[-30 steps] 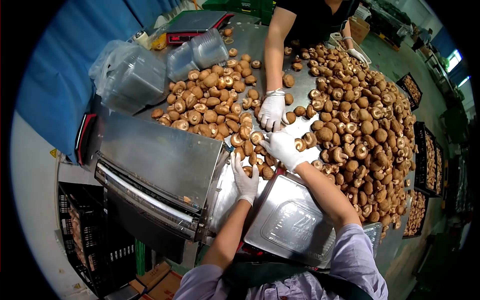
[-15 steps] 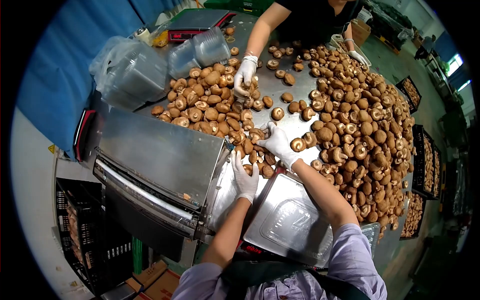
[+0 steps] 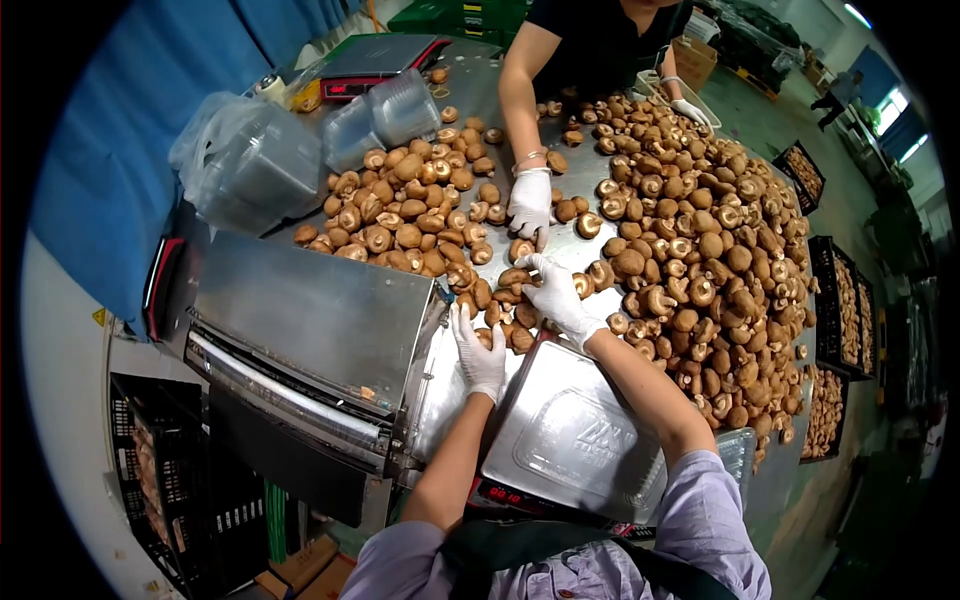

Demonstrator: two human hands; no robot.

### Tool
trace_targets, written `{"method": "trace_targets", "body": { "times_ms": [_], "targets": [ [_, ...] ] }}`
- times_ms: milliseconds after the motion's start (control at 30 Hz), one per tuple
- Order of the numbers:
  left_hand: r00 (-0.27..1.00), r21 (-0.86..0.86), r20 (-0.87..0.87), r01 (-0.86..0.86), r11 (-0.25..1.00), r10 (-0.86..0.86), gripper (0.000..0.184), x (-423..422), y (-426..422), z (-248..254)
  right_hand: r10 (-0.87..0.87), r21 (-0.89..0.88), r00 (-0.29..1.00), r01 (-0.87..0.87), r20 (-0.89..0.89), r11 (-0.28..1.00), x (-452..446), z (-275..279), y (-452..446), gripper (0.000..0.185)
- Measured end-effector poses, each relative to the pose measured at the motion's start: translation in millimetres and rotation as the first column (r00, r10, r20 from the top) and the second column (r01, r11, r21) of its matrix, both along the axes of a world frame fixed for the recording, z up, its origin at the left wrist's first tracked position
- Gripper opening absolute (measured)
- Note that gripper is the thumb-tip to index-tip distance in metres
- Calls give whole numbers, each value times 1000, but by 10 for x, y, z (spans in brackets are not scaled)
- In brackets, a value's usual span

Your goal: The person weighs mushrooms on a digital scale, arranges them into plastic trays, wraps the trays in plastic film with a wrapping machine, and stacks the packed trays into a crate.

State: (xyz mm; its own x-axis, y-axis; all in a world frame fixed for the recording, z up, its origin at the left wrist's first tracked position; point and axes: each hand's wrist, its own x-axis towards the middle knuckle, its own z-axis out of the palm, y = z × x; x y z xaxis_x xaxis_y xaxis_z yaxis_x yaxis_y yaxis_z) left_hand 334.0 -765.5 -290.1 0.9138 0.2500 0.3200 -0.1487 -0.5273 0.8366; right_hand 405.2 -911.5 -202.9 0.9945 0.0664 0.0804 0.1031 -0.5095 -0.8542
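Observation:
My left hand (image 3: 480, 358), in a white glove, has its fingers apart, next to several brown mushrooms (image 3: 522, 315) at the metal machine's corner. My right hand (image 3: 562, 303), gloved too, reaches over the same small group, thumb and fingers apart, fingertips against a mushroom. I see no mushroom lifted in either hand. Below my hands, a clear plastic tray (image 3: 575, 430) lies on a scale with a red display (image 3: 505, 495). Across the table, a co-worker's gloved hand (image 3: 530, 205) points down at a mushroom just beyond my right fingertips.
A large mushroom heap (image 3: 715, 270) covers the right side; a smaller pile (image 3: 410, 205) lies left. Stacked clear trays (image 3: 255, 165) and a second scale (image 3: 375, 65) stand back left. A metal wrapping machine (image 3: 310, 300) borders my left. Black crates (image 3: 840, 305) stand beyond the table.
The co-worker's hand has come forward and right, close to my right hand. My hands have hardly moved. Mushrooms beside my fingers have shifted slightly, and the camera view has turned a little.

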Motion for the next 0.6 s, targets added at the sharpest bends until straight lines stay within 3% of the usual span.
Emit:
{"method": "trace_targets", "body": {
  "times_ms": [100,200,267,333,367,400,467,533,600],
  "targets": [
    [1000,-1,2,-1,1000,1,67,-1,-3,12,69,-67,997,-70,-27,995,-36,-109,-130,35],
    [999,0,35,-9,1000,9,66,5,-3,9,268,369,919,-152,-288,917,-37,-351,-297,24],
    [1000,-8,26,-5,1000,5,66,14,0,31,300,462,909,-142,-290,875,-170,-10,-348,21],
    [1000,16,14,-11,1000,11,66,0,1,29,-10,41,969,21,-247,999,-255,126,-455,24],
    [1000,13,13,-15,1000,15,66,1,3,24,-93,-90,989,83,-116,993,-287,145,-527,30],
    [1000,5,23,-10,1000,10,66,8,8,6,-145,-223,977,108,-155,969,-277,211,-567,45],
    [1000,-3,28,-6,1000,6,67,-1,26,-36,-140,-383,939,9,-314,924,-305,348,-640,70],
    [999,-16,36,21,1000,-21,67,-10,49,-48,10,-355,904,-179,-427,917,-267,159,-709,113],
    [999,-53,17,39,998,-38,70,-8,51,-22,47,-425,889,-263,-456,866,-238,47,-617,123]
  ]
}}
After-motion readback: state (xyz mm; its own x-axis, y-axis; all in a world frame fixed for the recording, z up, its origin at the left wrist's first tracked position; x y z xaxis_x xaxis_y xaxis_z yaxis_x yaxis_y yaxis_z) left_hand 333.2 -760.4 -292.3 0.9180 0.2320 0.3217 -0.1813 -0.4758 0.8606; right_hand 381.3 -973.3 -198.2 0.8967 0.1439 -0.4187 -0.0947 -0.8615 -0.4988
